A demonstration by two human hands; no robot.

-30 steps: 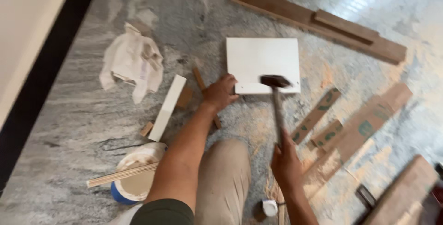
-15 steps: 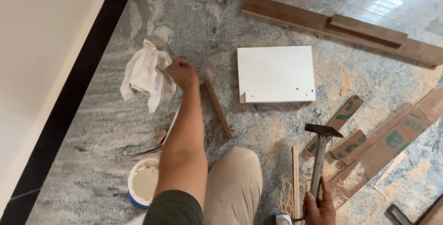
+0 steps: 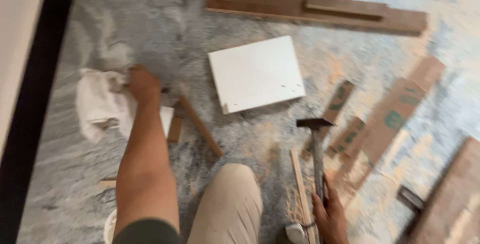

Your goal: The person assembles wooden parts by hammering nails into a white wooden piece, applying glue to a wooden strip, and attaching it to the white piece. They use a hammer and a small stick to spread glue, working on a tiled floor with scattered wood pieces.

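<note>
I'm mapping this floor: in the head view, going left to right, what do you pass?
White cloth → left hand on it → thin wood strip → white panel → hammer in right hand → brown printed board.

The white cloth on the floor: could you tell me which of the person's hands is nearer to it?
Left. The left hand rests on the white cloth's right edge, touching it. The right hand is far off at the lower right, gripping the hammer by its handle.
</note>
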